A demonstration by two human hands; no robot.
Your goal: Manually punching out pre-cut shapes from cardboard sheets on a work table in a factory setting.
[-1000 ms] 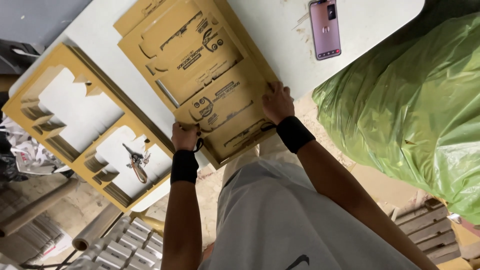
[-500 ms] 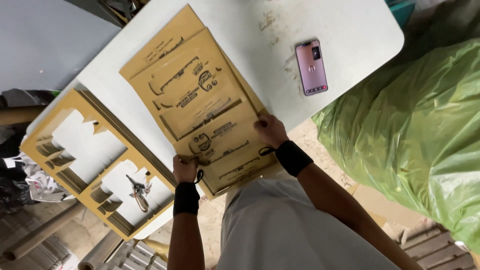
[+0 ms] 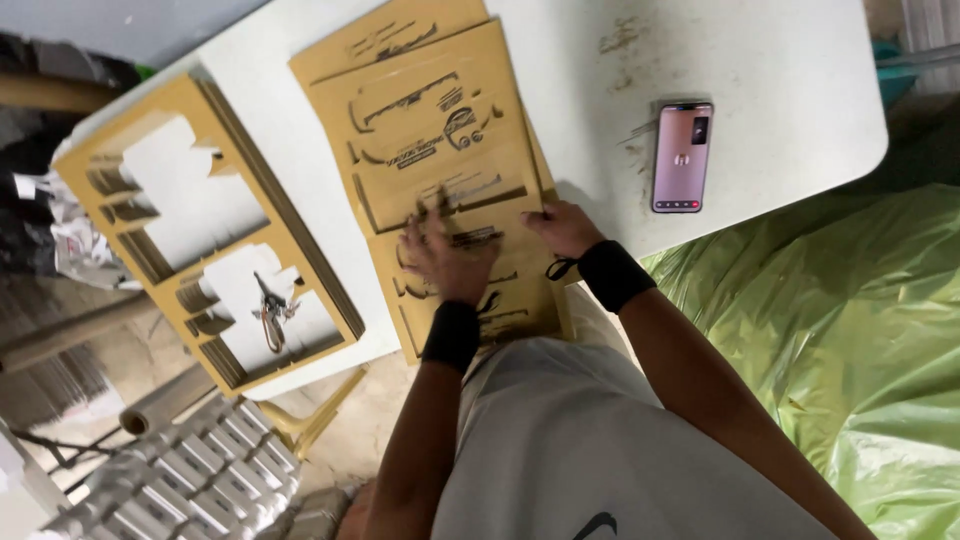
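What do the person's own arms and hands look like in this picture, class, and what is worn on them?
Both forearms are bare, with no sleeves showing. The left hand and the right hand wear no gloves. Each wrist carries a wide black wristband. A thin black cord loops out beside the right one. No rings or watch can be made out.

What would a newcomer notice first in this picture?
Most striking is the stack of printed brown cardboard sheets at the table's middle, with the left hand flat on it and the right hand at its right edge. A pink phone lies right of it; a pile of cut-out cardboard frames lies left.
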